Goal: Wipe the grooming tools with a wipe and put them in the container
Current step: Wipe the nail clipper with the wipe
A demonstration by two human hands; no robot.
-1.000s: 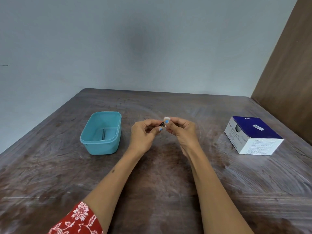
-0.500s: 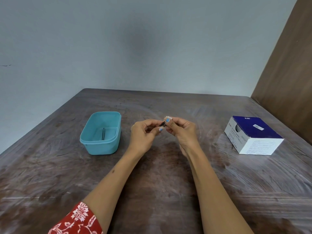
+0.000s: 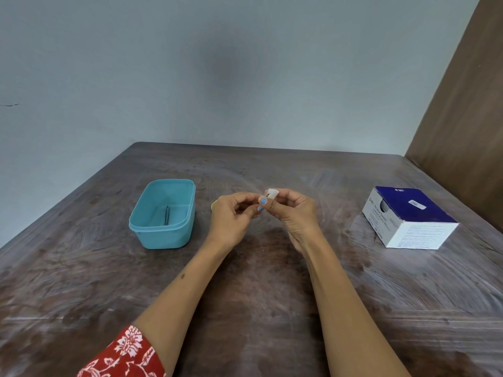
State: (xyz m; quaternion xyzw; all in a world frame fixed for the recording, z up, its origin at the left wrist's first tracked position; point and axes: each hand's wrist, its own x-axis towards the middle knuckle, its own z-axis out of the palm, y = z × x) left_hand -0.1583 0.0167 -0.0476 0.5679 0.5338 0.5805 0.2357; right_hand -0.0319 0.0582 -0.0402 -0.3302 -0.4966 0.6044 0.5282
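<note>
Above the middle of the table my left hand [image 3: 231,216] and my right hand [image 3: 292,210] meet fingertip to fingertip. My right hand pinches a small white wipe [image 3: 272,192] folded over a small dark grooming tool [image 3: 267,195], only a sliver of which shows. My left hand pinches the tool's other end, hidden by its fingers. To the left stands an open teal container [image 3: 163,235] with one thin dark metal tool [image 3: 167,215] lying on its floor.
A blue and white box of wipes [image 3: 408,216] sits at the right of the worn wooden table [image 3: 258,308]. A grey wall stands behind the table and a brown panel [image 3: 462,118] rises at the right edge.
The hands stay together above the table. The white wipe in my right hand has shifted slightly along the tool and shows more above the fingertips than half a second ago.
</note>
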